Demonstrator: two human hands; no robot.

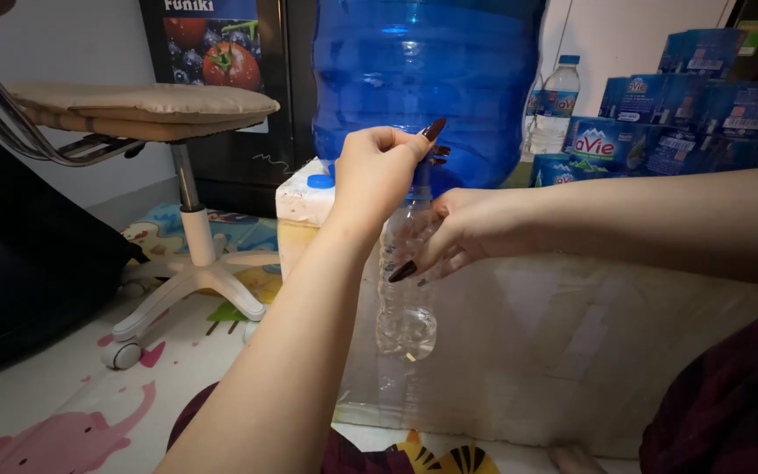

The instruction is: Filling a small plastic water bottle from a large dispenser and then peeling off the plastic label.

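Left hand (377,171) raised, fingers curled in, pinching at the top of one small clear plastic bottle (405,290); exact contact at the neck is hidden behind the hand. Right hand (458,230) wraps the bottle's upper body from the side, fingers closed on it, one dark-nailed finger pointing down-left. Bottle upright, held in the air in front of a white box-like surface (554,351), directly under the spout area of one large blue water jug (427,79). Just left of the hands: one white container with one blue cap (320,182). Right background: one small capped water bottle (556,110) standing, beside stacked blue shrink-wrapped bottle packs (704,114), count unclear. Left: one beige-cushioned swivel chair (146,110) on a white wheeled base, on a cartoon-print floor mat (63,412).
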